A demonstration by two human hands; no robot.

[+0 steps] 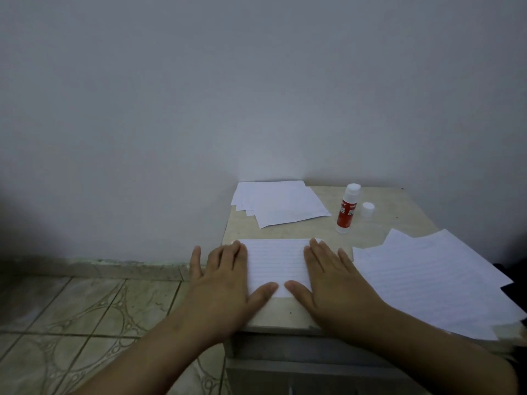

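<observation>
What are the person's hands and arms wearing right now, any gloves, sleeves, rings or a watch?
Nothing shows on them. The left hand and right hand are bare: no gloves, rings or wristbands. The left forearm and right forearm are uncovered as far as the picture's edge, with no sleeve cuff in view.

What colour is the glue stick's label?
Red with white lettering, on a white glue stick; seen in the head view.
</observation>
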